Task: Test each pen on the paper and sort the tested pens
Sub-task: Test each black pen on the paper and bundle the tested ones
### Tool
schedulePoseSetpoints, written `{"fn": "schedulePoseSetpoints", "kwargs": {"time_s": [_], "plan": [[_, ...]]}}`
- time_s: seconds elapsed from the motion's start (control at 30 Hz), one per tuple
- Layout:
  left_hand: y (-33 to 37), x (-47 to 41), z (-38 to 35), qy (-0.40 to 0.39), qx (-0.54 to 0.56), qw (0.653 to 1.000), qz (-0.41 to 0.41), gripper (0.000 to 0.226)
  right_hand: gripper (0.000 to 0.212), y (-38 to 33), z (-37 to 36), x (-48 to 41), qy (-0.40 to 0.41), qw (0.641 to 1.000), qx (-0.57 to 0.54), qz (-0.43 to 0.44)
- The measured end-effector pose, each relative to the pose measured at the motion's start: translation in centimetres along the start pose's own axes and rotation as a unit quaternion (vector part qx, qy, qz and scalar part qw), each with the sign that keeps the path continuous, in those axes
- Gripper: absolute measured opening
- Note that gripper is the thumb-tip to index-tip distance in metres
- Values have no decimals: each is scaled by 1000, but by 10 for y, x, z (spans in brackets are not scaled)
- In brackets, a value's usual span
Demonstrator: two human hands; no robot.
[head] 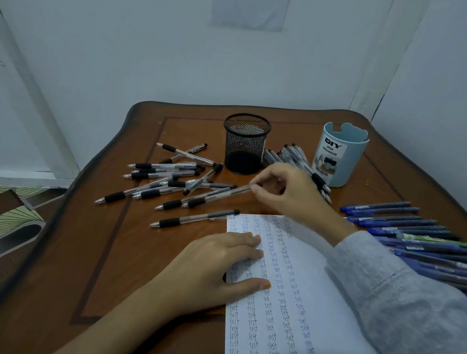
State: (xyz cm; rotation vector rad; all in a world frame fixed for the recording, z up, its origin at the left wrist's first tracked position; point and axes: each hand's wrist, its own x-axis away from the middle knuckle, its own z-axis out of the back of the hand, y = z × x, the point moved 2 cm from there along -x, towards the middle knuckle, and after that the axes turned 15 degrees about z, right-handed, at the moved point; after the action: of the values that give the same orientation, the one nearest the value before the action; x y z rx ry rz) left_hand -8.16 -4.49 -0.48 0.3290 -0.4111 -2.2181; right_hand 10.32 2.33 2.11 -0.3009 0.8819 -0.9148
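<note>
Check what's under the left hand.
The left hand lies flat on the paper, over its left columns of handwritten "test". Any writing beneath the palm and fingers is covered.

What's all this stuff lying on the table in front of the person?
Table: one, brown wood, under everything.
Mesh cup: one, black, back centre.
Organizer cup: one, pale blue, right of the mesh cup.
Clear pens: many, clear with black grips, heaped left.
Second bunch: several, same kind, between the cups.
Blue pens: many, blue, right edge.
Green pen: one, among the blue pens.
Paper: one sheet, white, columns of "test", front.
Held pen: one, clear, over the heap.
Left hand: flat on the paper.
Right hand: grey sleeve; fingers pinch the held pen.
</note>
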Motion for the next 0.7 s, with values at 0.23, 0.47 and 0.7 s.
{"fn": "schedulePoseSetpoints", "kwargs": {"time_s": [0.23, 0.47, 0.7], "plan": [[-1, 0, 0, 0, -1, 1000, 2, 65, 14, -18, 48, 10, 166, 945, -270, -87], [-3, 0, -2, 5, 2, 1000, 0, 66, 27, -15, 59, 33, 254, 792, -529, -169], [-3, 0, -2, 13, 0, 1000, -4, 63, 32, -5, 47, 47, 273, 710, -600, -248]]}}
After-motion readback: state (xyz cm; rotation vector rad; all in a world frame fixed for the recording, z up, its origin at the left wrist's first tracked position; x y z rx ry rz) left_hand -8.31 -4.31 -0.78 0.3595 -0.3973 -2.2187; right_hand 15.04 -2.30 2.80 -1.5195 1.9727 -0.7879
